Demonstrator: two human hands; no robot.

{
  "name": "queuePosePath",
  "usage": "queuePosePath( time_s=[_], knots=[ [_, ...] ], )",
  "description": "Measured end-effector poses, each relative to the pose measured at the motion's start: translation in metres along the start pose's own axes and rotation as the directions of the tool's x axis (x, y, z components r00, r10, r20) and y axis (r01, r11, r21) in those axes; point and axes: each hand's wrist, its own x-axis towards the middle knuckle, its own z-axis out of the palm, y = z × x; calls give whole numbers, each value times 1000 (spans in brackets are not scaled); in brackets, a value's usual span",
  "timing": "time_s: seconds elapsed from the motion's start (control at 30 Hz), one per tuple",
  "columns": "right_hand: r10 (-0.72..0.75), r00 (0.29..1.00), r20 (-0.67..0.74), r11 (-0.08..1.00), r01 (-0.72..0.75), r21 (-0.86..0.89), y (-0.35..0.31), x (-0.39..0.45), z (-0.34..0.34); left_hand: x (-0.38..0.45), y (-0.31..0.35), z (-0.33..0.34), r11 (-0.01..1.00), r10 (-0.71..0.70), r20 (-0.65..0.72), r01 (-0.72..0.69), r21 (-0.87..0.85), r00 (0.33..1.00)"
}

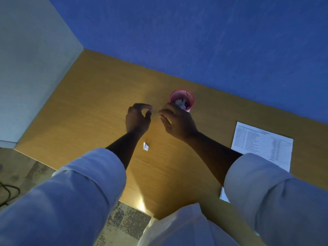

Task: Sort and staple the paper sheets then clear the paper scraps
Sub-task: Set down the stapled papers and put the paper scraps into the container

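Over the middle of the wooden desk (99, 96), my left hand (137, 119) pinches thumb against forefinger, with what looks like a tiny pale paper scrap at the fingertips. Beside it, my right hand (177, 121) has its fingers curled and its back toward me, so whatever lies inside them is hidden. It hovers just in front of a red cup (190, 96) that holds crumpled paper scraps. One small white paper scrap (145, 146) lies on the desk between my forearms. A printed sheet stack (262, 144) lies flat at the right; its near end is covered by my right sleeve.
A blue wall (195, 41) runs behind the desk and a pale partition (32, 59) closes its left side. The desk's near edge ends over a mottled floor (124, 224). A dark cable (8, 192) lies on the floor at far left.
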Motion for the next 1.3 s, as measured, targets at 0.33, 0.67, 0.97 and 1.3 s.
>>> queuePosePath(
  time_s=[0.33,0.67,0.97,1.3],
  knots=[
    [59,940,337,992,-93,86,-18,-17,33,-24,-47,13,982,-89,13,86,168,996],
    [100,834,543,977,-186,105,-25,-22,54,-38,-71,23,966,-15,53,0,257,998],
    [95,790,606,984,-168,64,-28,-22,66,-43,-78,26,973,-12,60,-3,232,998],
    [64,809,584,992,-117,53,-29,-23,73,-44,-81,29,968,-16,133,-18,252,991]
  ],
)
